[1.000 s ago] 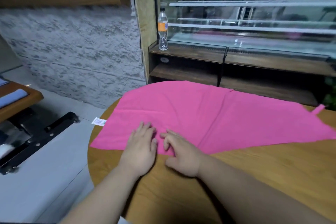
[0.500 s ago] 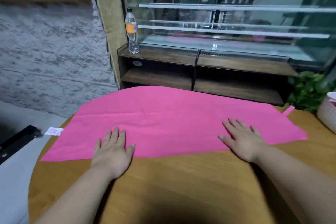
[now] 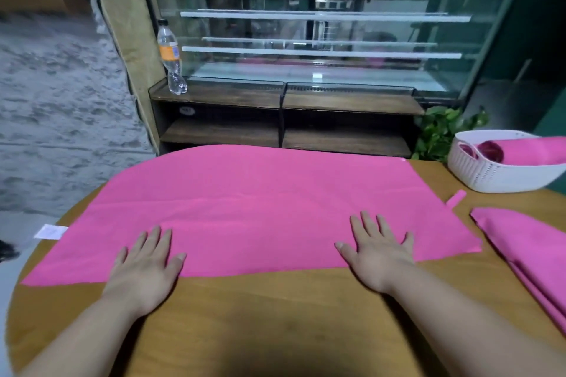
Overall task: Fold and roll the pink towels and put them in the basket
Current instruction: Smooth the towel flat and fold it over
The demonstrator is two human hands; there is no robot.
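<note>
A large pink towel (image 3: 260, 208) lies spread flat across the round wooden table (image 3: 275, 315), with a white label at its left end and a small loop at its right end. My left hand (image 3: 147, 266) rests flat on its near edge at the left, fingers spread. Further right, my right hand (image 3: 378, 251) lies flat on the same edge. A white basket (image 3: 490, 174) stands at the far right of the table with rolled pink towels (image 3: 520, 151) inside. Another pink towel (image 3: 530, 257) lies folded at the table's right edge.
Behind the table stands a glass display case (image 3: 321, 34) on dark wooden shelves (image 3: 284, 119). A plastic bottle (image 3: 171, 61) with an orange label stands on its left ledge. A green plant (image 3: 444, 131) sits behind the basket. A grey stone wall fills the left.
My hands have slid apart along the towel's near edge, the right one far to the right. The view has swung right, bringing the basket and the folded towel into sight.
</note>
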